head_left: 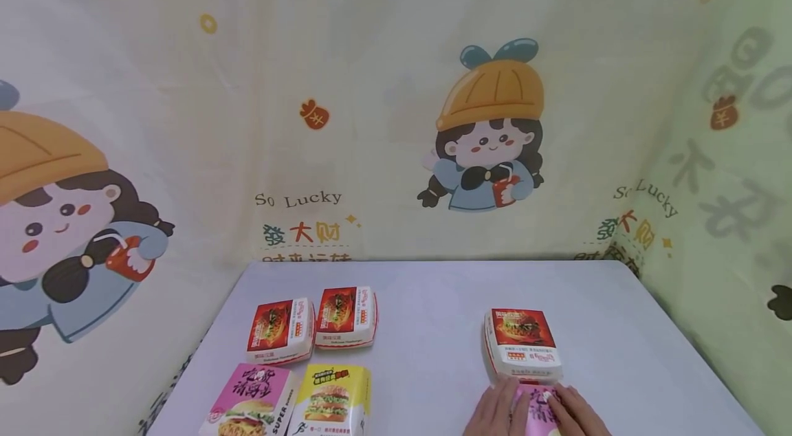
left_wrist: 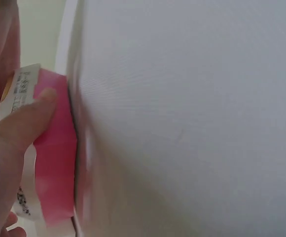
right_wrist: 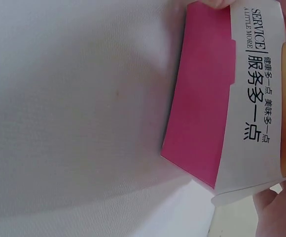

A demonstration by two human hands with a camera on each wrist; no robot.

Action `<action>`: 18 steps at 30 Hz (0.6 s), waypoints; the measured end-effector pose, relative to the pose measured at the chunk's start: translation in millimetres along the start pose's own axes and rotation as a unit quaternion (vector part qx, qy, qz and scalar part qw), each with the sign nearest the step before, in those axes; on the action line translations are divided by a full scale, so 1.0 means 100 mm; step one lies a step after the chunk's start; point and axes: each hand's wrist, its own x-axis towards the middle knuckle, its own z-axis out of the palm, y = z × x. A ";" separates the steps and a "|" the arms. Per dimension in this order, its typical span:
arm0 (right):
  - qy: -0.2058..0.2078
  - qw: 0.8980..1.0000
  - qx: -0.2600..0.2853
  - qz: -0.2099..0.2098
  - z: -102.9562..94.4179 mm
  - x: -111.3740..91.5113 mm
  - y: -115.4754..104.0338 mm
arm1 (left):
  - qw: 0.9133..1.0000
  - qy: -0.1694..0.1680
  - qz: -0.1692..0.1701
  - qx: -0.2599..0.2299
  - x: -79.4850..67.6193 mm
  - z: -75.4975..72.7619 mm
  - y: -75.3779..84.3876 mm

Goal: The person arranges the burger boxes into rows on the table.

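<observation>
A pink burger box [head_left: 540,411] lies at the table's near right, between my two hands. My left hand [head_left: 493,410] holds its left side; in the left wrist view the thumb [left_wrist: 44,106] presses on the pink lower wall [left_wrist: 55,170]. My right hand [head_left: 577,412] grips the other side, its fingers laid over the printed top. The right wrist view shows the white lid flap with black lettering [right_wrist: 256,84] above the pink base [right_wrist: 202,94]. Directly behind this box sits a white burger box with a red picture [head_left: 522,343]. The near end of the pink box is cut off in the head view.
On the left of the white table [head_left: 427,326], two red-and-white burger boxes [head_left: 281,329] stand side by side. In front of them lie another pink box [head_left: 250,401] and a yellow box [head_left: 332,398]. A printed curtain [head_left: 383,147] hangs behind and at both sides.
</observation>
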 end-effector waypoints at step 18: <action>-0.023 0.998 0.002 0.063 -0.05 0.30 -0.29 | 1.000 0.016 -0.005 0.009 -0.25 -0.28 -0.49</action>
